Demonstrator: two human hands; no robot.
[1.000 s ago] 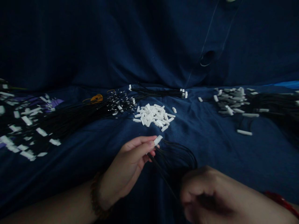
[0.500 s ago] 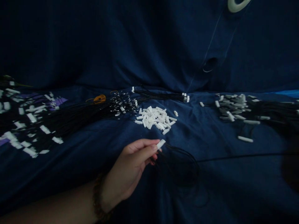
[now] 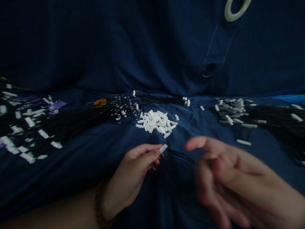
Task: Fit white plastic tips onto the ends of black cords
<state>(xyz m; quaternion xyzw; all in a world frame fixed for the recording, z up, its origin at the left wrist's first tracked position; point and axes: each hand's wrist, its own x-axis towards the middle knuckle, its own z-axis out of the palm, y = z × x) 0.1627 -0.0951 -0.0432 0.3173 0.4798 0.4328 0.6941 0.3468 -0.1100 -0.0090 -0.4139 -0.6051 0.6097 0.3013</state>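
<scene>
Between thumb and fingers, my left hand [image 3: 138,168] pinches a small white connector [image 3: 163,148] that points up and to the right. Thin black wires [image 3: 182,155] run from it toward the right, partly lost in the dark. My right hand [image 3: 221,178], slightly blurred, is close to those wires with its fingers apart, and I see nothing in it. Just beyond my left hand lies a loose pile of white connector housings [image 3: 156,121] on dark blue cloth [image 3: 114,136].
Black wire bundles with white connectors [image 3: 30,122] spread at the left. Their bare shiny ends [image 3: 122,103] reach the pile. Another wire bundle with white connectors [image 3: 234,109] lies at the right. An orange cord [image 3: 100,102] and a pale ring [image 3: 235,11] are farther back.
My right hand has come into view from the right, with its fingers spread. My left hand keeps its pinch on the connector. The view has shifted slightly.
</scene>
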